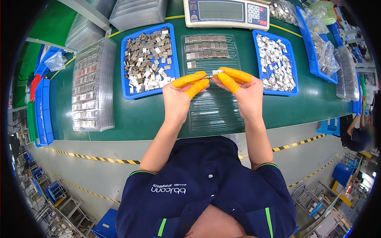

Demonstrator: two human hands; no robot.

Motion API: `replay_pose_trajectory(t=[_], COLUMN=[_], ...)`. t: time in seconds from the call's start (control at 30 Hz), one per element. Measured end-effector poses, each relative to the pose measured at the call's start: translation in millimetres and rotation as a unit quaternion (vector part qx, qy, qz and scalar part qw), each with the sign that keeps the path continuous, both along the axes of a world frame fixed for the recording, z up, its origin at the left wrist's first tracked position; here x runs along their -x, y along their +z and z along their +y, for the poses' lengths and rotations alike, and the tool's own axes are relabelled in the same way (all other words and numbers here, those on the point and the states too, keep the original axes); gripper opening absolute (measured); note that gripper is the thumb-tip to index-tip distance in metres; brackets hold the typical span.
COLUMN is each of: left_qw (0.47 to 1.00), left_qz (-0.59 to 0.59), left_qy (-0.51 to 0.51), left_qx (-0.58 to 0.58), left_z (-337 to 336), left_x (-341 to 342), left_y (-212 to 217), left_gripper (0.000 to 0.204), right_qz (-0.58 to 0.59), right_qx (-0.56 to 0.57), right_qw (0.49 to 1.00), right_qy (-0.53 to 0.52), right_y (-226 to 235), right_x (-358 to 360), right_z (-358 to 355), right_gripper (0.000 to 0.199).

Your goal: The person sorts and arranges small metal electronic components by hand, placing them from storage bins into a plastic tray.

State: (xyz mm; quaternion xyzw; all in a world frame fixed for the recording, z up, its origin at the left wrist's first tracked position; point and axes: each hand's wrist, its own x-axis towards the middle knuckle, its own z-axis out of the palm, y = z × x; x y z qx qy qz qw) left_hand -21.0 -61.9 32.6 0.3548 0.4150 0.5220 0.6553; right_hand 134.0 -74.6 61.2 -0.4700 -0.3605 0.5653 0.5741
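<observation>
My left hand (177,97) and my right hand (250,93), both with yellow finger cots, meet over a clear ribbed tray (216,119). A small white block-like part (217,72) is pinched in my right fingertips. My left fingertips close on a tiny metallic piece (209,77) touching or just beside it; its kind is too small to make out. Beyond my hands, rows of small grey-silver connector-like parts (206,47) lie in the tray. The tray's near part shows bare ridges. To the left, a blue bin (124,75) holds loose grey metal parts; the right blue bin (295,71) holds white ones.
A scale (226,22) stands at the back. Stacked filled trays (93,87) are at the left, with empty clear trays (139,14) behind. At the right, a blue crate (307,55) holds plastic bags. The green table's edge (285,123) runs before me.
</observation>
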Motion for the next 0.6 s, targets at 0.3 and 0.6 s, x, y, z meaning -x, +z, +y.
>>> replay_pose_trajectory(t=[0.3,0.6], left_qw=[1.000,0.989], left_qz=[0.016,0.093], left_qy=[-0.007,-0.047], left_qx=[0.003,-0.104], left_z=[-3.9,-6.7], left_x=[3.1,9.7], left_y=[-1.6,1.6], left_gripper=[0.023,0.021], right_qz=[-0.132,-0.199], right_qx=[0.033,0.037], right_qw=[0.989,0.970], right_qy=[0.054,0.132], right_y=[-4.3,6.8], right_x=[-10.9,-18.5], right_z=[-4.7,-0.3], right_gripper=[0.020,0.024])
